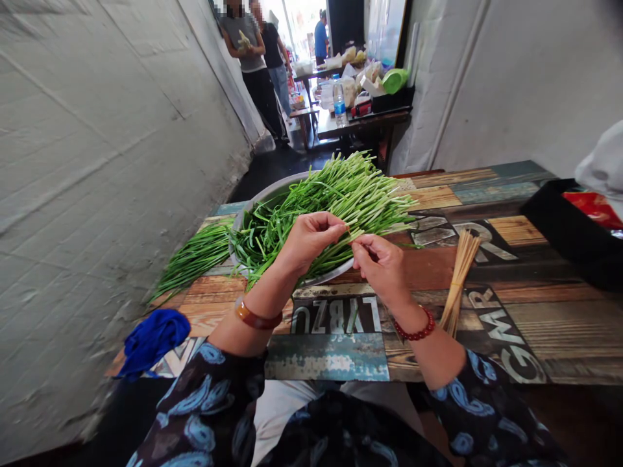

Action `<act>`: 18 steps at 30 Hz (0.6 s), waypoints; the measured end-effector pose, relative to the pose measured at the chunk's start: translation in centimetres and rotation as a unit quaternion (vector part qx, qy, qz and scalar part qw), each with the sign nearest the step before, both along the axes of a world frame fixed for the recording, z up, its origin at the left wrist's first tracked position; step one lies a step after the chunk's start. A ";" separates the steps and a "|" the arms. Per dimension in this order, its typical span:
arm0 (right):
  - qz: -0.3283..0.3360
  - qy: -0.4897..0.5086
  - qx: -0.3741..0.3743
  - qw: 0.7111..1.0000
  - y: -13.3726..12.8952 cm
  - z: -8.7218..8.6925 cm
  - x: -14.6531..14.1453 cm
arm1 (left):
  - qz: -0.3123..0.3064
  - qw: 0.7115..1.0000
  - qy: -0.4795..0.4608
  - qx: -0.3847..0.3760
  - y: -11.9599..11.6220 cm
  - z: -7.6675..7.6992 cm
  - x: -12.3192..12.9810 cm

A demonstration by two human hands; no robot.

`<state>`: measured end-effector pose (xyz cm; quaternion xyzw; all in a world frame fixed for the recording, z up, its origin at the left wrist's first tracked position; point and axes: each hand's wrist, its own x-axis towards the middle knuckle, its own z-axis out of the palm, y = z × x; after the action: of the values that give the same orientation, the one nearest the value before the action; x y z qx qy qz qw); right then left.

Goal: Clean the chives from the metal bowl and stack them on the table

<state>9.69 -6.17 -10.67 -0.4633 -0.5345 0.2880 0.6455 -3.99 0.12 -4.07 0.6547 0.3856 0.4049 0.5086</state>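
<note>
A large metal basin [265,191] on the table is heaped with long garlic chives [360,188], their pale stem ends pointing right. Over the near side of the heap, my left hand [311,241] is closed in a pinch, with a tiny brownish bit at its fingertips. Just to its right, my right hand [382,264] is pinched shut by the basin's rim, its fingertips close to the left ones. What either pinch holds is too small to make out. A second bunch of chives [199,253] lies left of the basin.
A bundle of thin bamboo skewers [457,279], banded at the middle, lies on the right. A blue cloth [154,340] sits at the left edge; a black box [574,227] stands far right. Behind are people and a cluttered table with a water bottle [339,104].
</note>
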 end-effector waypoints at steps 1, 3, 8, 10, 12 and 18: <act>0.000 -0.001 -0.001 1.000 0.0 0.0 0.0 | 0.004 1.000 0.000 0.001 0.0 0.0 0.0; 0.000 -0.002 -0.004 1.000 0.0 0.0 0.0 | 0.011 1.000 -0.003 0.003 0.1 -0.1 -0.1; 0.001 -0.004 -0.010 1.000 0.0 0.0 0.0 | 0.013 1.000 -0.016 0.005 0.2 -0.2 -0.1; 0.002 -0.003 -0.011 1.000 0.1 -0.1 0.0 | 0.010 1.000 -0.016 0.006 0.2 -0.3 -0.1; 0.001 -0.001 -0.010 1.000 0.1 -0.2 0.0 | 0.008 1.000 -0.017 0.008 0.3 -0.4 -0.2; -0.001 -0.013 -0.001 1.000 0.1 -0.1 0.0 | -0.005 1.000 -0.006 0.008 0.3 -0.5 -0.4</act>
<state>9.71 -6.08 -10.79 -0.4682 -0.5423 0.2818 0.6381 -4.41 0.39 -4.53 0.6582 0.3762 0.4096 0.5074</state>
